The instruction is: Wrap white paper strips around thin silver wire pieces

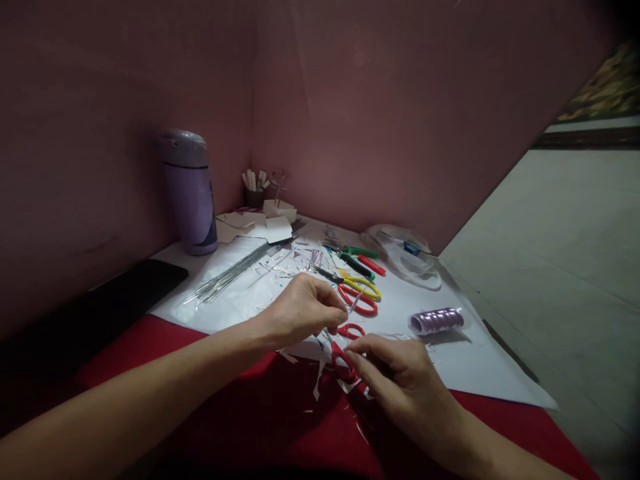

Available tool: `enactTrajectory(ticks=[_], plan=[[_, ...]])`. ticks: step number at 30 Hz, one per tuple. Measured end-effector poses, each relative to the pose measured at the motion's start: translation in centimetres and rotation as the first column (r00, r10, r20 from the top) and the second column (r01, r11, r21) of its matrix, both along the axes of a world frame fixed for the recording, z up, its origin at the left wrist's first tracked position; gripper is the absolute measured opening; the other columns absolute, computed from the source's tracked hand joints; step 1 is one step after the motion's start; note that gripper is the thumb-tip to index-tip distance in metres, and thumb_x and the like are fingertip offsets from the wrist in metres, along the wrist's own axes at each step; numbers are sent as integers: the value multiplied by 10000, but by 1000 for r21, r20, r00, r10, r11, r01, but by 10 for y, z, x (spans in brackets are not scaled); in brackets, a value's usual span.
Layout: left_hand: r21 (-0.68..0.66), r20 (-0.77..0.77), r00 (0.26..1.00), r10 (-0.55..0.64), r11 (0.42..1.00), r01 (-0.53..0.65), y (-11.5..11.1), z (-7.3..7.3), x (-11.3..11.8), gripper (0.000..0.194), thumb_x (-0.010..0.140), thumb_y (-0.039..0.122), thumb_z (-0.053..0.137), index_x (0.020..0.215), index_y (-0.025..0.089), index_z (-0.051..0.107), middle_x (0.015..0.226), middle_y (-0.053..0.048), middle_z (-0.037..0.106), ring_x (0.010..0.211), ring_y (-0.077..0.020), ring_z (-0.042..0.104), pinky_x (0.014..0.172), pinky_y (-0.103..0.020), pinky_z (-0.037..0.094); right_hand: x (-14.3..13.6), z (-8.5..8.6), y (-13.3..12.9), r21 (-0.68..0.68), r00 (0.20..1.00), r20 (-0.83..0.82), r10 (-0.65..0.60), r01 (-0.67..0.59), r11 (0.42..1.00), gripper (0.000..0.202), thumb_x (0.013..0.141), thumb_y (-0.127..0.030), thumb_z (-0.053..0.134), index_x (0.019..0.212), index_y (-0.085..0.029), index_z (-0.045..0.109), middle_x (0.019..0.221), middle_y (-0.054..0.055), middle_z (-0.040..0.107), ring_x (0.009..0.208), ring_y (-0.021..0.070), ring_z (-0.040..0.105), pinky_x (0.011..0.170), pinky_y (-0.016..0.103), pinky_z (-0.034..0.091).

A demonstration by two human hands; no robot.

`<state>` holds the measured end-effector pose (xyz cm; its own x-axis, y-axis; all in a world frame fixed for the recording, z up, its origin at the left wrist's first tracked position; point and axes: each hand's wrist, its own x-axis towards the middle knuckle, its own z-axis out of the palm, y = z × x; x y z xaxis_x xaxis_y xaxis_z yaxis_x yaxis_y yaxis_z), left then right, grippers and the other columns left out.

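Purple strip (357, 302), left of spool (439, 321).
Left hand (303, 305) clamped on it; right hand (407, 373) pinched together, apparently steadying its lower end. Red-handled scissors (337, 351) lie left of spool, probably for reach.

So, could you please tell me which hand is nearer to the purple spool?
Right. The right hand is just short of the purple spool, to its left; the left hand is farther off to its left.
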<state>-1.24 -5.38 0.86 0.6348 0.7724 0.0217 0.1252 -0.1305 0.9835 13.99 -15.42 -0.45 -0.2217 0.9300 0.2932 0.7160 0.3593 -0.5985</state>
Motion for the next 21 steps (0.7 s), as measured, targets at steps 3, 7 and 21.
enactTrajectory(ticks=[3,7,21], plan=[[33,-39,999,0,999,1,-3,1,1,107,607,139,564,624,111,666,490,12,570,409,-57,418,420,-189,324,-4,5,-6,140,977,209,35,-65,988,204,856,-151,452,731,-156,613,609,33,627,514,130,540,523,247,338],[59,-55,998,-21,998,25,-7,2,2,130,611,127,544,634,109,670,500,13,574,404,-49,417,412,-177,326,-8,11,-7,186,927,373,44,-121,975,242,829,-112,439,609,-161,528,517,5,548,435,106,451,478,248,278],[63,-37,998,-48,997,50,-10,5,2,130,631,142,553,631,115,680,499,16,574,443,-67,458,452,-192,348,-6,11,-8,208,900,436,31,-134,969,231,818,-106,436,616,-158,536,520,12,574,438,114,509,467,244,294]])
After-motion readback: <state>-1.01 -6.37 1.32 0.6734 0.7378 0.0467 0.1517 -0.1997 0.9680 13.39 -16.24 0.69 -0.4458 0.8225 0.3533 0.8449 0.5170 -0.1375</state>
